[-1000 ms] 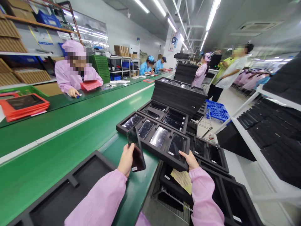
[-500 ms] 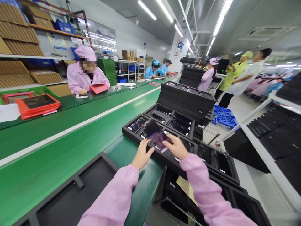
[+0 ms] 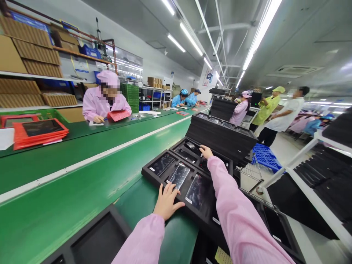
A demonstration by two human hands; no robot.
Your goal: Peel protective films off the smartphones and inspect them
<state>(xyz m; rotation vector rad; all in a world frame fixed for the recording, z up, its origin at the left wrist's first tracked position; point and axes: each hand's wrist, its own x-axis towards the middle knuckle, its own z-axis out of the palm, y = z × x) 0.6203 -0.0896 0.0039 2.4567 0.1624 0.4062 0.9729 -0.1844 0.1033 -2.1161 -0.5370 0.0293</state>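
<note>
My left hand rests with its fingers spread at the near edge of a black foam tray, touching nothing but the rim and perhaps the end of a clear-wrapped screen panel. Another glossy screen panel lies in the slot to its right, a white label at its near end. My right hand reaches to the rear tray, its fingers closed at the labelled right end of a dark screen panel. The fingertips are partly hidden there.
A tall stack of black trays stands behind. To the left runs a green conveyor belt; across it sits a co-worker in pink beside red-framed panels. An empty-slotted black tray is at front left.
The screen panel both hands held now lies in the front tray. My right hand has moved away to the rear tray, while my left stays at the front rim with fingers spread.
</note>
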